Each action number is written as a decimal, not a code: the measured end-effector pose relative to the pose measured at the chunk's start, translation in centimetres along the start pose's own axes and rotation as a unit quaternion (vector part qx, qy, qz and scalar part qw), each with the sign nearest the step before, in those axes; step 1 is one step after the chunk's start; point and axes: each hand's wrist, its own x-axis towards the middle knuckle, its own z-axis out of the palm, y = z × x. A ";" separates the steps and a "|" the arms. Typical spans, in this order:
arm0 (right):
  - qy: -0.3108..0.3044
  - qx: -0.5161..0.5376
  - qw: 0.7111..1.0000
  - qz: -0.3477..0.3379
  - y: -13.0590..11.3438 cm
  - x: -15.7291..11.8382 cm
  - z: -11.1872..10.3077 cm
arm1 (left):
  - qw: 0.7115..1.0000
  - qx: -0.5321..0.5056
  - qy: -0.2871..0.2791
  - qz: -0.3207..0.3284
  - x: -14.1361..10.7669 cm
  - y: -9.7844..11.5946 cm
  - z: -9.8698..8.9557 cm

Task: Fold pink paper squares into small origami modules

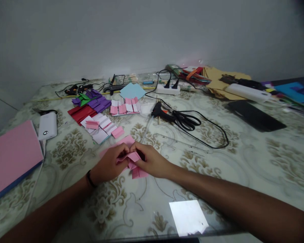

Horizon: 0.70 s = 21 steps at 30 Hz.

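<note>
Between my two hands is a piece of folded pink paper [133, 156], pinched near the front middle of the table. My left hand [111, 162] grips its left side, thumb toward me and fingers curled behind. On the other side my right hand [152, 160] pinches the paper the same way, and the knuckles of both hands nearly touch. More pink paper [140, 173] shows just below the hands, and another pink sheet [126, 141] lies behind them. Folded pink-and-white paper pieces [101, 126] rest a little farther back on the left.
A black glue gun [163, 113] with a coiled cord lies behind my right hand, near a clear ruler [179, 143]. Purple folded papers [100, 103], a white power strip [168, 89], a power bank [48, 125], a pink pad [14, 157] and a black flat object [255, 114] surround the work area.
</note>
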 end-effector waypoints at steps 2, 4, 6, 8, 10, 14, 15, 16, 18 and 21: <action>0.000 -0.001 1.000 -0.003 0.0 0.0 0.0 | 1.000 0.001 -0.003 -0.001 0.0 0.0 0.0; 0.002 -0.002 1.000 -0.005 0.0 0.0 0.0 | 1.000 0.004 -0.003 -0.001 0.0 -0.1 0.0; 0.001 -0.001 1.000 -0.006 0.1 0.1 0.1 | 1.000 0.006 -0.004 0.000 0.0 -0.1 0.0; -0.001 -0.002 1.000 -0.007 0.1 0.0 0.1 | 1.000 0.005 -0.005 0.000 0.0 -0.1 0.0; -0.002 -0.005 1.000 -0.007 0.2 0.0 0.1 | 1.000 0.004 -0.006 0.000 -0.1 -0.1 0.0; -0.001 -0.004 1.000 -0.009 0.2 0.0 0.0 | 1.000 0.007 -0.006 0.003 0.0 -0.1 0.0; -0.001 -0.003 1.000 -0.011 0.2 0.0 0.0 | 1.000 0.007 -0.006 0.002 0.0 -0.1 0.0; -0.001 -0.004 1.000 -0.013 0.2 0.1 0.1 | 1.000 0.007 -0.006 0.000 0.0 -0.1 0.1; 0.000 -0.008 1.000 -0.013 0.1 0.1 0.1 | 1.000 0.006 -0.005 -0.003 0.0 -0.2 0.1; 0.001 -0.011 1.000 -0.010 0.1 0.1 0.1 | 1.000 0.005 -0.006 -0.004 0.0 -0.2 0.1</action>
